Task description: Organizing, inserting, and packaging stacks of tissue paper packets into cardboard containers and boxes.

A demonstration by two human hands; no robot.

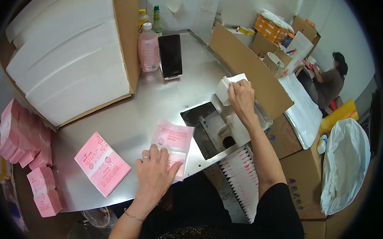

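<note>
My left hand (153,174) lies on a pink-printed clear plastic sleeve (174,135), thumb spread from the fingers. Under and beside that hand a white folded piece (178,159) shows in the sleeve's near part. My right hand (242,99) is closed on a stack of white folded tissues (224,90), held beside the metal machine opening (210,128) set in the table. To the left of my left hand rests a flat stack of pink sleeves (102,163).
More pink packet stacks (24,134) are piled at the left edge. An open carton of white tissues (71,52), a pink bottle (149,48) and a phone on a stand (170,56) stand at the back. Cartons (297,180) and a white bag (346,167) flank the right; a person (332,82) sits beyond.
</note>
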